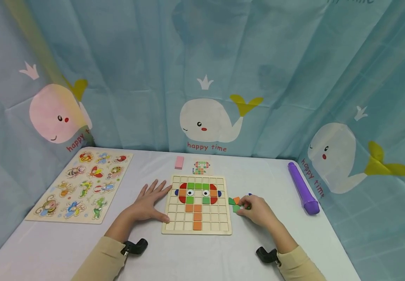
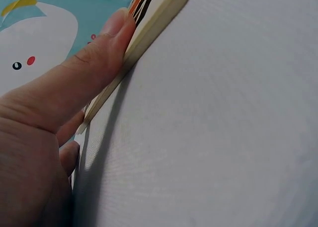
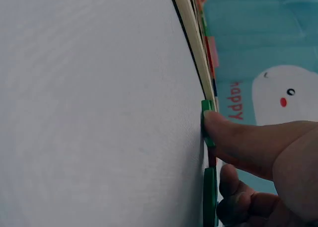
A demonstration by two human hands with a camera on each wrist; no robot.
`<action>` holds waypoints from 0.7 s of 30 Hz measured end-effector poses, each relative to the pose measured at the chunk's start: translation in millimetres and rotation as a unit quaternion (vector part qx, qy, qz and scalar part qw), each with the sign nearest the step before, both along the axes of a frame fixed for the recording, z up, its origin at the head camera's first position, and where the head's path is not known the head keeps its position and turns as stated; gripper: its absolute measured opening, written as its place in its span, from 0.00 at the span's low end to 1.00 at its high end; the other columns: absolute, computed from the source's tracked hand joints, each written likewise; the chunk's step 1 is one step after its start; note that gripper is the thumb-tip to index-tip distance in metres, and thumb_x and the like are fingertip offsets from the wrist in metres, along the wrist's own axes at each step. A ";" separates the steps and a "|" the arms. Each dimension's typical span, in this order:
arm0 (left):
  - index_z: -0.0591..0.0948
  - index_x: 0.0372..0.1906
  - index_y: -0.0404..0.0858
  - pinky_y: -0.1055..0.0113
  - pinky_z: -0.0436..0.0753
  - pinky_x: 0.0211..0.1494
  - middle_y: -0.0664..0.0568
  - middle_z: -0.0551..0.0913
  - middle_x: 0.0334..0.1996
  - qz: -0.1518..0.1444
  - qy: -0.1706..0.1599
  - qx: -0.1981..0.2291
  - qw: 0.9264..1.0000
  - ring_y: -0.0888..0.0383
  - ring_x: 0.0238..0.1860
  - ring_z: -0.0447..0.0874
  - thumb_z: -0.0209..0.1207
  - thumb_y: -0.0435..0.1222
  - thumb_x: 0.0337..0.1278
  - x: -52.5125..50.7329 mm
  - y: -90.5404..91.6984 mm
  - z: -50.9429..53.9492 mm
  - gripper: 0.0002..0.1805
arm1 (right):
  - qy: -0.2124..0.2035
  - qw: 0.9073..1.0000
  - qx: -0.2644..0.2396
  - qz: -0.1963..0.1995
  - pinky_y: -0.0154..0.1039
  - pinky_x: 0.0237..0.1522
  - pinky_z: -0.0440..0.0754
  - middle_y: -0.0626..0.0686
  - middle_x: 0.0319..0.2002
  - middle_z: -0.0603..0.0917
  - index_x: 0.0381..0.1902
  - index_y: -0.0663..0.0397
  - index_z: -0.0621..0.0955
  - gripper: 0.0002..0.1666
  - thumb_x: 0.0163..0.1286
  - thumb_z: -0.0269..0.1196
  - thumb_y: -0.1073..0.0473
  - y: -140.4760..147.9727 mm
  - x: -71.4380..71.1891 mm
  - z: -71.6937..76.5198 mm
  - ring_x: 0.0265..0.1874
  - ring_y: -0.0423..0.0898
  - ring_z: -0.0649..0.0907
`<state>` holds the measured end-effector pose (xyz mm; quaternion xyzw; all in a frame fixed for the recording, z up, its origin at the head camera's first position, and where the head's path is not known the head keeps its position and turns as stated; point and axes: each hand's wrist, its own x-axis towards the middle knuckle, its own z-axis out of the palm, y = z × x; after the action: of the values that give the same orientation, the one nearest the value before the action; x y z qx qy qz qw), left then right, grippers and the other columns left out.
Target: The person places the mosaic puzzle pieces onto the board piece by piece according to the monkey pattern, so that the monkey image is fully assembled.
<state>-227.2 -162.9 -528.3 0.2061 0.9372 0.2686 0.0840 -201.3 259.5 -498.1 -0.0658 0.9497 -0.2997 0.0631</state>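
A wooden grid board (image 1: 181,226) lies in the middle of the white table. Red, green, orange, blue and eye-marked tiles on it form a face with an orange column below. My left hand (image 1: 148,203) is spread flat at the board's left side; its thumb (image 2: 112,36) rests against the edge. Right of the board, my right hand (image 1: 258,210) curls its fingers over a few loose tiles, its thumb on a green tile (image 3: 206,125). Another green tile (image 3: 210,197) stands out beside the curled fingers. An orange tile (image 1: 237,200) lies close by; the palm hides part of the pile.
Behind the board lie a pattern card (image 1: 201,168) and a pink block (image 1: 179,162). A wooden insect puzzle (image 1: 83,187) occupies the table's left side. Toward the right edge lies a purple tube-shaped object (image 1: 302,187). A whale-print curtain (image 1: 135,97) closes off the back and sides.
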 end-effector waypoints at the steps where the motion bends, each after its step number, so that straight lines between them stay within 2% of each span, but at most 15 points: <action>1: 0.60 0.80 0.48 0.35 0.33 0.79 0.43 0.49 0.82 0.001 -0.001 0.000 1.000 0.37 0.82 0.34 0.75 0.69 0.25 -0.2 0.0 -0.3 0.69 | -0.001 1.000 0.001 0.001 0.36 0.33 0.73 0.44 0.27 0.78 0.35 0.47 0.85 0.12 0.56 0.78 0.56 -2.0 0.3 0.6 0.30 0.42 0.74; 5: 0.60 0.80 0.49 0.36 0.33 0.79 0.44 0.49 0.82 0.002 -0.005 0.004 1.000 0.38 0.82 0.33 0.75 0.69 0.25 -0.2 0.2 -0.9 0.69 | -0.013 1.000 -0.008 0.010 0.36 0.32 0.72 0.44 0.26 0.77 0.28 0.46 0.82 0.14 0.54 0.79 0.56 -7.3 0.0 3.4 0.29 0.42 0.74; 8: 0.60 0.80 0.49 0.36 0.33 0.79 0.44 0.49 0.82 0.004 -0.007 0.005 1.000 0.38 0.82 0.33 0.75 0.69 0.25 -0.1 0.1 -1.2 0.69 | -0.014 0.999 -0.020 0.034 0.34 0.30 0.73 0.43 0.26 0.78 0.26 0.46 0.80 0.14 0.56 0.78 0.56 -12.1 -1.0 5.7 0.28 0.41 0.75; 14: 0.60 0.80 0.49 0.36 0.33 0.79 0.45 0.49 0.82 0.003 -0.009 0.007 1.000 0.38 0.82 0.33 0.75 0.70 0.24 -0.3 1.0 -1.6 0.70 | -0.011 0.997 -0.060 0.057 0.33 0.28 0.75 0.43 0.25 0.80 0.28 0.47 0.82 0.09 0.62 0.74 0.57 -27.5 -3.3 10.2 0.27 0.42 0.76; 21: 0.60 0.80 0.49 0.37 0.33 0.79 0.46 0.49 0.82 0.005 -0.011 0.002 1.000 0.39 0.82 0.33 0.74 0.71 0.23 -0.4 0.7 -1.8 0.70 | -0.009 0.995 -0.072 0.071 0.32 0.26 0.77 0.45 0.26 0.84 0.31 0.44 0.86 0.06 0.69 0.69 0.53 -53.4 -0.7 14.5 0.25 0.40 0.78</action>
<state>-227.6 -162.2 -530.2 0.1988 0.9367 0.2729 0.0922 -202.0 206.0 -483.6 -0.1344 0.9180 -0.3625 0.0882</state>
